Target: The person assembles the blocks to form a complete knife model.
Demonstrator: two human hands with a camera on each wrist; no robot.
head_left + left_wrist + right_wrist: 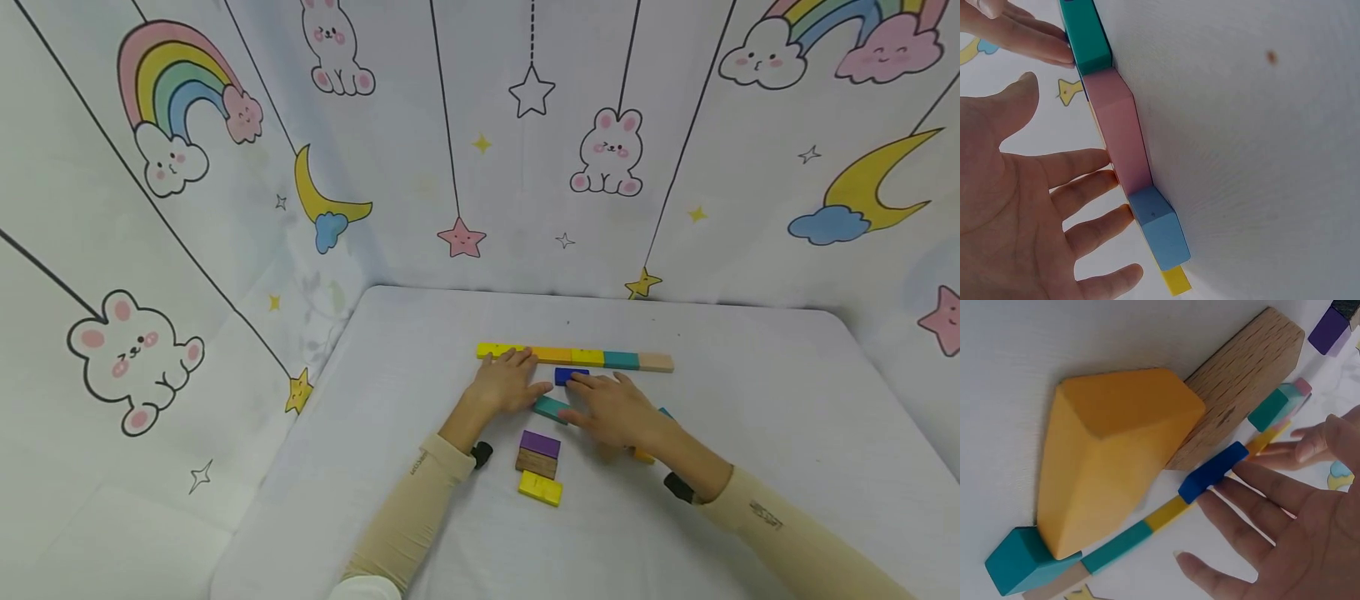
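Left hand point(504, 383): fingers loose, right at the straight multicoloured block row point(551, 355)
Right hand point(615, 408): fingers straight, touching dark-blue rectangular block point(1213, 472)
Grainy wooden block point(1241, 387): near smooth orange block point(1116, 462)

From well above, my head camera looks forward and down toward the far edge of the table point(772, 400). My left wrist camera point(482, 454) and right wrist camera point(678, 487), low, close and tilted, face that edge too, both catching the teal block point(551, 408).
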